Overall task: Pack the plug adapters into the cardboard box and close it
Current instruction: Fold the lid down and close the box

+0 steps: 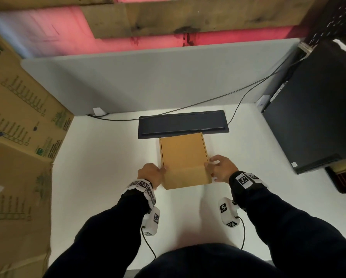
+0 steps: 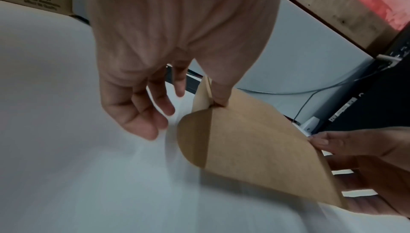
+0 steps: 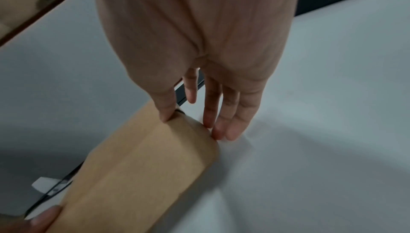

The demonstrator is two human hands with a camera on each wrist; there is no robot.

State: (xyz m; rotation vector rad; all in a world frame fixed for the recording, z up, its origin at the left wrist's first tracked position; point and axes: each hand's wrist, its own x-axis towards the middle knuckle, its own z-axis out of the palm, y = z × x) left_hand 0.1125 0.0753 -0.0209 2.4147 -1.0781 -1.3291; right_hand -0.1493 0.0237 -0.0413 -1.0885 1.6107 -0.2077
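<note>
Cardboard box [image 1: 183, 157] sits lidded, contents hidden, between left hand [image 1: 150, 174] and right hand [image 1: 221, 167].

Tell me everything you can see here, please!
box: one, brown, middle of table
table: one, white, under box
panel: one, black, just behind box
cables: at least two, black, behind panel
divider: one, grey, at table's back
computer: one, black, right
carton: at least one, brown, green print, left
left hand: one, box's left edge, thumb on it
right hand: one, box's right edge, fingers touching
</note>
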